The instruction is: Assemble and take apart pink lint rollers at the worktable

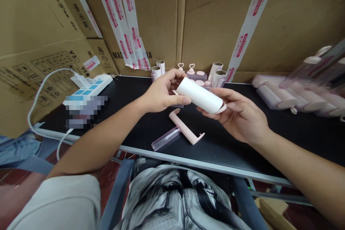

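A white sticky roll [199, 95] is held tilted above the black tabletop, between both hands. My left hand [168, 91] grips its upper left end, thumb along the near side. Around the lower right end my right hand [234, 111] closes, where a loose white flap sticks out. Below the roll lie a pink roller holder [185, 129] with bent ends and a clear pinkish plastic tube [165, 138], touching or nearly touching each other. Part of another clear piece is hidden behind my left hand.
Several small rolls [217, 67] and pink parts with heart-shaped loops [191, 68] stand at the back. Pink assembled rollers [296, 95] are piled at the right. A power strip [88, 88] with a white cable sits left; cardboard [210, 18] walls the back.
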`<state>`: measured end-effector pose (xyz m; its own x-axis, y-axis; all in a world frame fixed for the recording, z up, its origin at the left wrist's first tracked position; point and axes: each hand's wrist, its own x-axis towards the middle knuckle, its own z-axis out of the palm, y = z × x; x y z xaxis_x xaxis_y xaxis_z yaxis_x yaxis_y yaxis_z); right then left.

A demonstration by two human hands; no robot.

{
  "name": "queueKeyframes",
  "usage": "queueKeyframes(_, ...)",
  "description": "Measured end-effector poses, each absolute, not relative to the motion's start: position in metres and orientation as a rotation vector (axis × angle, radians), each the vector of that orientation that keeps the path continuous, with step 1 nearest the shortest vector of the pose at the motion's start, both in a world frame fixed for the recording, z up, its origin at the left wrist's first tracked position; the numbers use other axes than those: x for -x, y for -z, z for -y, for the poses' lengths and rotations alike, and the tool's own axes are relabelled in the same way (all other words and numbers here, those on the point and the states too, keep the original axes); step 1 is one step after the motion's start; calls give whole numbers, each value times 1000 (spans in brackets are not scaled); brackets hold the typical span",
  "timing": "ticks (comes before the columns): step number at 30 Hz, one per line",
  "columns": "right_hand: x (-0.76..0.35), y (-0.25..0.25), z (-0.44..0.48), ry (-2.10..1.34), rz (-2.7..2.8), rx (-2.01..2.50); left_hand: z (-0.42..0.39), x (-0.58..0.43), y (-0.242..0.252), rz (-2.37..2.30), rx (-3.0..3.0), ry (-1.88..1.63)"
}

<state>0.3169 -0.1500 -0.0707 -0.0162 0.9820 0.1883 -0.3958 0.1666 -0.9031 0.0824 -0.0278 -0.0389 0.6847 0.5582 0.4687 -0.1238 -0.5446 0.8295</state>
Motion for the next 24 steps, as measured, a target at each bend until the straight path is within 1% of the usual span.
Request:
queueKeyframes(12,-318,78,139,-978,883,885,33,-86,38,-351,-1857,-934)
queueKeyframes(16,-318,79,137,-1016,924,893,33,-85,34,-313,-1874,-1020)
queueKeyframes(24,-305,77,147,-1220,910,922,50,-98,42,-242,-2280,-845)
